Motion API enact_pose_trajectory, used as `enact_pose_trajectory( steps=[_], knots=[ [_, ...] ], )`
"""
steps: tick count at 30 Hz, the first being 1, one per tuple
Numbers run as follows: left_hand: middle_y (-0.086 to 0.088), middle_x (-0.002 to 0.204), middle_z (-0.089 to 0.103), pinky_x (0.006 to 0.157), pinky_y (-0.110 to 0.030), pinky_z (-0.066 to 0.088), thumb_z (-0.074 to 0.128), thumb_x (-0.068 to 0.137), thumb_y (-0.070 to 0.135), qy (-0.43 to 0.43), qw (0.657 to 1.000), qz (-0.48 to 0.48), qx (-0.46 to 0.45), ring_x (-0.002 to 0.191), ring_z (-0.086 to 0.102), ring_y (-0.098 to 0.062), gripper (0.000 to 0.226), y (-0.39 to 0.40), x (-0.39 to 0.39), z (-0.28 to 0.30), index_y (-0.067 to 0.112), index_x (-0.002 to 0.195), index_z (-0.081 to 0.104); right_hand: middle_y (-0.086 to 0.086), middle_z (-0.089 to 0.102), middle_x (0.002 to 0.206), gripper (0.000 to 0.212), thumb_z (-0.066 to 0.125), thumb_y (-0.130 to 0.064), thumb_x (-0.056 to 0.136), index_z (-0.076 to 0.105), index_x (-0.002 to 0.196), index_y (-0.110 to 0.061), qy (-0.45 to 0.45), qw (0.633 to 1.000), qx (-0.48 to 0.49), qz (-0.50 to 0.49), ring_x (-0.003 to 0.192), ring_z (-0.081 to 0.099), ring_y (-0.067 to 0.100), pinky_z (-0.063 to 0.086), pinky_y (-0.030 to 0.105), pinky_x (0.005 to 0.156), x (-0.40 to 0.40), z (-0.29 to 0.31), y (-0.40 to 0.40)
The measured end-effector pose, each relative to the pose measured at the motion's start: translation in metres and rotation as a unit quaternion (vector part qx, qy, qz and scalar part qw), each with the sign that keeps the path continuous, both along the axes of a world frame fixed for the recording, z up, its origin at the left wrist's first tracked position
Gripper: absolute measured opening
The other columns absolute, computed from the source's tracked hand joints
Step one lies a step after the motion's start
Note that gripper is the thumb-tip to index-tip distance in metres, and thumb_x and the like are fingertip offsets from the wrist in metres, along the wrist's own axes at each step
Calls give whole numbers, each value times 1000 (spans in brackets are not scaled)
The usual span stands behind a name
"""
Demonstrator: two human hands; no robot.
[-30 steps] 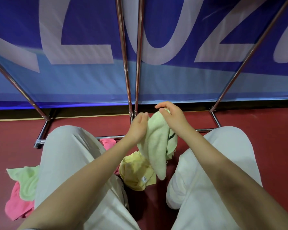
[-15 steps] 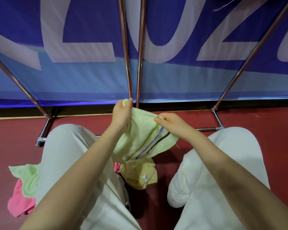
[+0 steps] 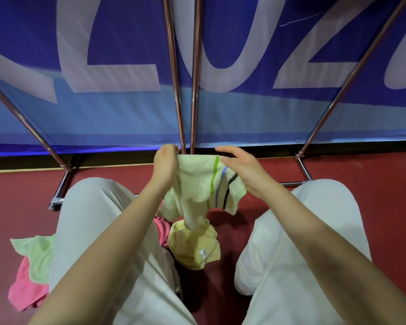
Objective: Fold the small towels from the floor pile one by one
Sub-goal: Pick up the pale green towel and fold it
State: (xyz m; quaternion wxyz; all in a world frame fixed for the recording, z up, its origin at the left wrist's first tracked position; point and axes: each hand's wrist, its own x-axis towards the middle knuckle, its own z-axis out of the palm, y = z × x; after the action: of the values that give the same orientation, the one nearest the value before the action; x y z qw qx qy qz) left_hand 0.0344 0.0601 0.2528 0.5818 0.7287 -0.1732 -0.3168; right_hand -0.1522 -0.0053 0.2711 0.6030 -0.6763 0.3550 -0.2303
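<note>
A pale green towel with green, blue and black stripes hangs in the air between my knees. My left hand grips its top left corner. My right hand holds its top edge on the striped side, with the index finger stretched out above the cloth. The lower part of the towel droops crumpled toward a yellow towel that lies bunched on the red floor. A pink towel peeks out beside the yellow one, mostly hidden by my left leg.
A light green towel lies over a pink towel on the floor left of my left leg. Metal stand poles and floor bars rise in front of a blue banner. Red floor lies at right.
The towel went from a bunched roll between my hands to spread open. Both hands rose and moved apart, with the left hand at the top left corner and the right on the striped edge.
</note>
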Motion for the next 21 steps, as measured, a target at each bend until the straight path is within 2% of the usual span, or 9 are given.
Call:
enact_pose_trajectory(
  steps=[2, 4, 7, 10, 11, 13, 16, 19, 21],
  knots=[
    [0, 67, 40, 57, -32, 28, 37, 87, 11, 14, 1000, -9, 10, 63, 34, -16, 20, -1, -2, -1, 17, 71, 47, -11, 66, 100, 23, 52, -7, 95, 64, 111, -18, -56, 997, 42, -3, 86, 63, -6, 45, 6, 74, -1, 6, 3],
    [1, 71, 50, 59, -30, 34, 36, 92, 11, -9, 1000, -26, 12, 66, 43, -16, 28, -1, -4, -4, 16, 72, 55, -2, 66, 88, 16, 52, -7, 95, 66, 101, -12, -99, 989, 108, -11, 75, 64, 5, 50, 14, 65, 2, 11, 7],
    [-2, 77, 60, 72, -30, 41, 34, 102, 16, -139, 986, -86, 34, 74, 54, -17, 35, 0, -4, -13, 12, 79, 61, 3, 65, 76, 10, 56, -8, 93, 65, 92, -9, -130, 979, 155, -23, 65, 62, 10, 51, 21, 58, 5, 14, 10],
    [-17, 82, 60, 72, -34, 34, 39, 103, 15, -297, 944, -135, 59, 82, 53, -30, 36, 1, -1, -19, -4, 82, 61, 1, 67, 78, 13, 52, 1, 92, 63, 95, -7, -154, 976, 152, -1, 70, 65, 8, 54, 20, 66, 6, 13, 11],
    [-19, 79, 56, 68, -33, 29, 41, 102, 13, -345, 926, -141, 57, 81, 49, -31, 35, 2, 1, -18, -5, 77, 57, 2, 69, 82, 17, 51, 5, 92, 62, 97, -6, -162, 975, 155, 10, 75, 67, 9, 55, 20, 69, 6, 13, 12],
    [-17, 72, 50, 62, -32, 21, 44, 101, 13, -388, 910, -142, 38, 75, 42, -27, 33, 3, 2, -14, -2, 72, 50, 7, 70, 94, 26, 49, 12, 90, 61, 102, -7, -168, 974, 150, 34, 84, 69, 12, 56, 22, 76, 7, 13, 13],
    [-21, 70, 54, 59, -32, 26, 47, 100, 15, -344, 929, -137, 10, 67, 42, -23, 33, 3, 2, -11, -7, 79, 58, 8, 69, 98, 31, 50, 15, 88, 62, 102, -10, -134, 986, 95, 41, 88, 69, 11, 56, 22, 79, 10, 15, 15],
    [-14, 71, 57, 63, -30, 35, 52, 98, 20, -263, 955, -134, -4, 68, 45, -16, 32, 4, -3, -8, -7, 82, 62, 9, 68, 90, 19, 55, 9, 89, 64, 98, -5, -94, 996, 4, 6, 77, 68, 3, 56, 19, 70, 13, 15, 17],
    [-5, 76, 63, 68, -30, 41, 56, 96, 22, -195, 972, -132, -19, 70, 52, -13, 26, 3, -6, -4, 2, 83, 68, 7, 67, 79, 13, 58, 5, 89, 67, 95, -3, -79, 996, -45, -13, 66, 65, 2, 54, 17, 62, 13, 15, 17]
  ],
)
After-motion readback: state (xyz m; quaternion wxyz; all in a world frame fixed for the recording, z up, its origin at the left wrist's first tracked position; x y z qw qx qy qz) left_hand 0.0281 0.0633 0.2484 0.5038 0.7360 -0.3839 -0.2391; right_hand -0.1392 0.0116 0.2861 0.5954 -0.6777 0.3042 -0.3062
